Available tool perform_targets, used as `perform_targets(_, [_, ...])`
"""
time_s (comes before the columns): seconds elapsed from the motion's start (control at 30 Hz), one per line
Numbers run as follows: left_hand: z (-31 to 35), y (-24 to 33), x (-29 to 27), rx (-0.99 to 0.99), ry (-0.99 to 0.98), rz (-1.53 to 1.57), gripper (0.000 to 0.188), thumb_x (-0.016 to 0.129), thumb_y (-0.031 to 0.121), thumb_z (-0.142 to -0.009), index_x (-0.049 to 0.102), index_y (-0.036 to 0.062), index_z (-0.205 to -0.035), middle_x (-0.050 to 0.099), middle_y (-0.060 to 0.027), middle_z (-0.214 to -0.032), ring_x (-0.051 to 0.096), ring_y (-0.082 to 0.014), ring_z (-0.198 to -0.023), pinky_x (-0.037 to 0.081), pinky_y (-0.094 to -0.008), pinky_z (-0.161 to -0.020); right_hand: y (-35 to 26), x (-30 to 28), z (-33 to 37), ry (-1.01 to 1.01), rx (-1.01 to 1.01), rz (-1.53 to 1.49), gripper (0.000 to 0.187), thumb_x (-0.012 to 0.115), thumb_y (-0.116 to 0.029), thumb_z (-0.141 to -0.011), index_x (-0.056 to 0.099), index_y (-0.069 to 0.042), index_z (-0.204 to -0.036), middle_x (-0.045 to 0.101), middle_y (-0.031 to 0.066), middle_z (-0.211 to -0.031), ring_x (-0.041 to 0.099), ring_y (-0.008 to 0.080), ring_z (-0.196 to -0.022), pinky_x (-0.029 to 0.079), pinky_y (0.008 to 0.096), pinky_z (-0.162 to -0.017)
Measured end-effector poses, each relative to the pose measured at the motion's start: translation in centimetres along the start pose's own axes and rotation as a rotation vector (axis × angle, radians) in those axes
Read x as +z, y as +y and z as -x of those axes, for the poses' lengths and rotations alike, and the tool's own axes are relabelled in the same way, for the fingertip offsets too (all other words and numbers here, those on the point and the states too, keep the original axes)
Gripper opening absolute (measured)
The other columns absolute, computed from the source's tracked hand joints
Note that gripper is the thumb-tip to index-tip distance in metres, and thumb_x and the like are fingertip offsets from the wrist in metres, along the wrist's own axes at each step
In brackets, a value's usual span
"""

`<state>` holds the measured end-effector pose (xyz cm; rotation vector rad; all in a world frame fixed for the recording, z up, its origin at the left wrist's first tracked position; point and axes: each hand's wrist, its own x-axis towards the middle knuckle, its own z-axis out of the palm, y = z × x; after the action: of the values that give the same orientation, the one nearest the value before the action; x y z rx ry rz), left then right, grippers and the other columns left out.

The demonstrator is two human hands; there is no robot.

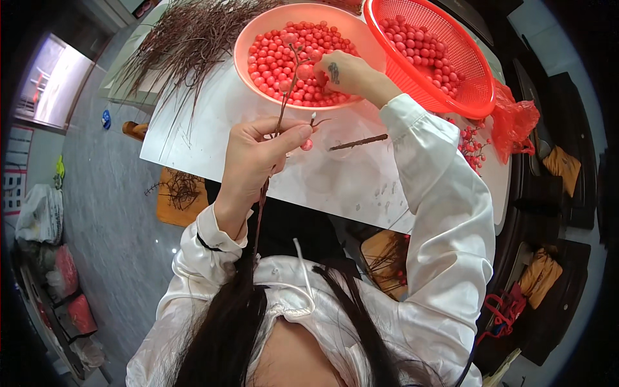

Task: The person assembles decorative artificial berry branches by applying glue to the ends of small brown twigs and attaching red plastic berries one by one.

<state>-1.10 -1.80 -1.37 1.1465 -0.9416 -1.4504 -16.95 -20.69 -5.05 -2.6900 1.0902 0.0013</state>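
White table (361,180) over grey floor (109,213); left hand (258,155) pinches a thin twig (282,109); right hand (345,74), seemingly curled, digs among glossy round beads (274,61) in the pink bowl (248,39).

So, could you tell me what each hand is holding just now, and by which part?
The left hand pinches a thin brown twig partway along its stem. The right hand reaches into the pink bowl of red beads; its grip cannot be told.

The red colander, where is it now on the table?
In the head view the red colander sits at the table's far right, tilted against the pink bowl of red beads, just beyond the right hand.
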Motion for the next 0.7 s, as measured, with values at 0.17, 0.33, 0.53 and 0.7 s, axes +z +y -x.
perform_targets(0.17, [0.1,-0.1,-0.5,0.011,0.049,0.048,0.016,0.065,0.011,-0.079,0.067,-0.0031,-0.087,0.062,-0.0028,-0.065,0.033,0.0012,-0.041,0.021,-0.0159,-0.037,-0.1,-1.1,0.3,0.096,0.082,-0.055,0.014,0.068,-0.013,-0.068,0.061,-0.006,-0.078,0.062,0.0090,-0.081,0.059,0.0274,-0.084,0.047,0.0402,-0.068])
perform_targets(0.33, [0.1,-0.3,-0.6,0.013,0.029,0.063,0.017,0.065,0.011,-0.079,0.066,-0.0034,-0.088,0.062,-0.0038,-0.067,0.032,0.0014,-0.041,0.020,-0.0159,-0.037,0.6,-1.2,0.0,0.187,0.225,0.158,0.012,0.065,-0.013,-0.070,0.061,-0.007,-0.080,0.063,0.0093,-0.080,0.060,0.0289,-0.081,0.047,0.0402,-0.065])
perform_targets(0.53, [0.2,-0.3,-1.0,0.013,0.052,0.070,0.017,0.065,0.011,-0.080,0.066,-0.0039,-0.088,0.062,-0.0036,-0.067,0.033,0.0015,-0.041,0.021,-0.0157,-0.037,-0.8,-0.4,0.0,0.076,0.083,0.041,0.009,0.065,-0.010,-0.068,0.061,-0.009,-0.077,0.063,0.0075,-0.082,0.060,0.0277,-0.081,0.048,0.0390,-0.064])
perform_targets(0.7, [0.3,-0.5,-1.1,0.017,0.052,0.060,0.017,0.065,0.012,-0.079,0.066,-0.0034,-0.088,0.062,-0.0037,-0.068,0.033,0.0015,-0.042,0.021,-0.0155,-0.038,-1.6,-0.1,0.4,0.003,0.158,0.138,0.014,0.067,-0.013,-0.066,0.063,-0.011,-0.080,0.063,0.0073,-0.084,0.062,0.0266,-0.079,0.049,0.0393,-0.063])
